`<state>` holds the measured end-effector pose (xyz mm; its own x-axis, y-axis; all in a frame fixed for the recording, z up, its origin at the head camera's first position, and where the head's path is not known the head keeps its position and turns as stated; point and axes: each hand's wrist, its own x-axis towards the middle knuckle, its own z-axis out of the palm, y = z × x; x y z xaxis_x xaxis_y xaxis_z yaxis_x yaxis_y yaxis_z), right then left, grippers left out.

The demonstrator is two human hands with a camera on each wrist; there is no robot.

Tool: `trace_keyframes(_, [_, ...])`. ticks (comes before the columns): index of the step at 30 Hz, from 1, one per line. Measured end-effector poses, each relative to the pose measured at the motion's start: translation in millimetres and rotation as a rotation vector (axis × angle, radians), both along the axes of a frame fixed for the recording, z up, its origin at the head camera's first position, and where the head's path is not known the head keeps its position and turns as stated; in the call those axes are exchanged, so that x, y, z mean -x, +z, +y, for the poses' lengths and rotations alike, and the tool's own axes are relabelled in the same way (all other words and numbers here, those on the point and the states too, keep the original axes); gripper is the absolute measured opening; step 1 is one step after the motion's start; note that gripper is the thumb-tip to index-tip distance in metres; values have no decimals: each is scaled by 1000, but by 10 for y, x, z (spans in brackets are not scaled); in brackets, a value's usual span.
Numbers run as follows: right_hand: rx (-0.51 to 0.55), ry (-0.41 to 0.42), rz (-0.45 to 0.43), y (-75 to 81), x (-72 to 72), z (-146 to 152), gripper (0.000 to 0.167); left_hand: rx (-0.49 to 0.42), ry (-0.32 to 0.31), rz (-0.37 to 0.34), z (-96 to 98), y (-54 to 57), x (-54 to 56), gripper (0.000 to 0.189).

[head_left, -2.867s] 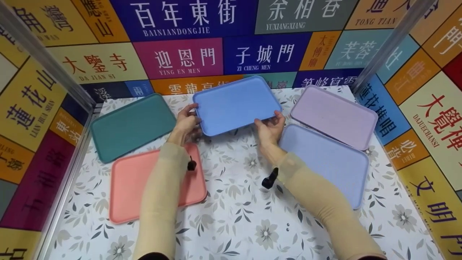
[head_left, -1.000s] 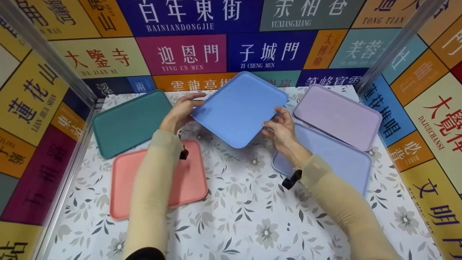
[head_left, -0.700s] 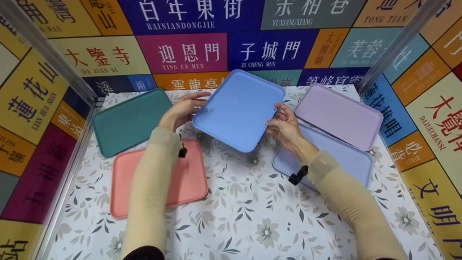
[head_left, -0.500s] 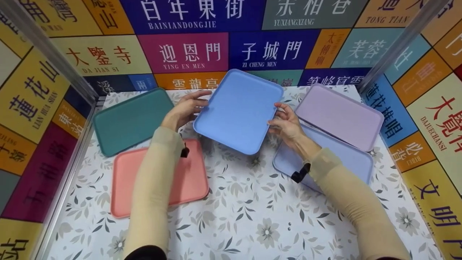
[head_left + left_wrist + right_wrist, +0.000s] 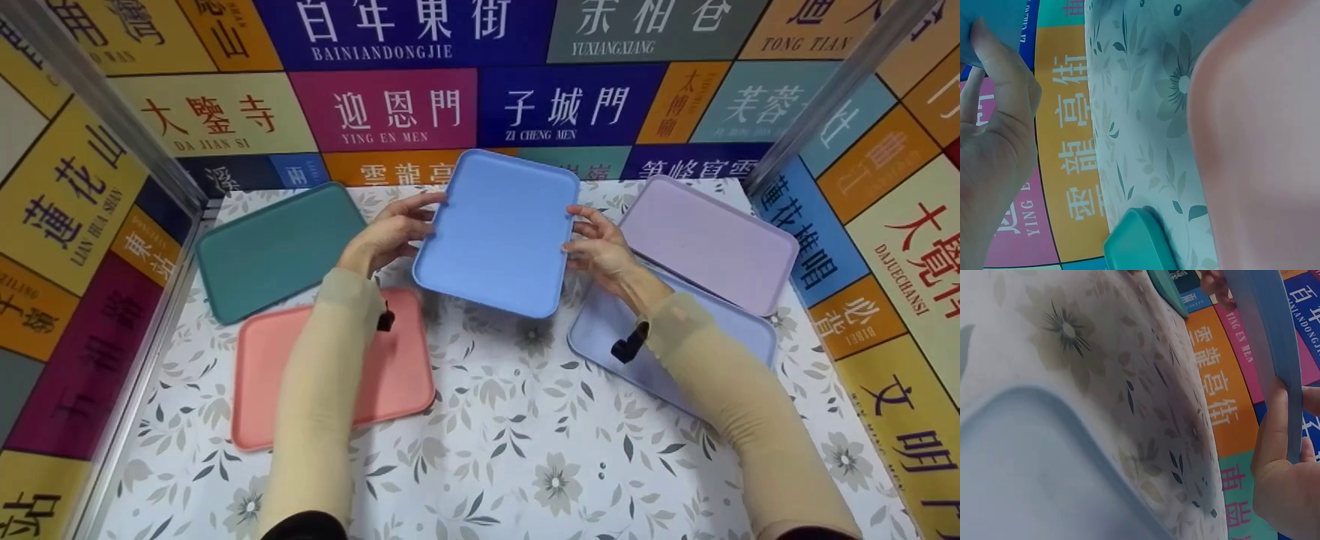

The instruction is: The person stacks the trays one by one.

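A bright blue rectangular tray is held up off the table, slightly tilted, its short edge toward me. My left hand grips its left edge, and in the left wrist view the thumb lies against the tray's face. On the opposite edge my right hand pinches the rim; the right wrist view shows the tray edge-on between thumb and fingers. Beneath my right forearm lies a periwinkle tray, partly covered. A coral tray lies under my left forearm.
A green tray lies at the back left, touching or overlapping the coral one in view. A lilac tray lies at the back right, beside the periwinkle tray. Walls printed with large characters enclose the floral-patterned table on three sides.
The blue tray has turned from lying lengthwise across to short edge toward me. Both hands shifted their hold along its rim; lately it has levelled and moved slightly toward the middle.
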<state>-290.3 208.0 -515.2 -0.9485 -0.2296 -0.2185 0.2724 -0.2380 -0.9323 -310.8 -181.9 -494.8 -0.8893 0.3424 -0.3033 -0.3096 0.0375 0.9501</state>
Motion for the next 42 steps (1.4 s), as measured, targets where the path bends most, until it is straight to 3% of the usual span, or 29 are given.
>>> trace_keyframes(11, [-97,8,-27,62,235,29,78,56,-2,53,43,-39,-42,65])
trace_keyframes(21, [-317,11,3,-115,383,20,75,184,43,78,175,-255,-79,75])
trace_keyframes(35, [-508,14,-22,-360,503,-96,75,327,96,66,351,-498,-81,82])
trace_keyframes(42, [-535,-12,-10,-413,512,-159,78,474,78,163,375,-565,-63,81])
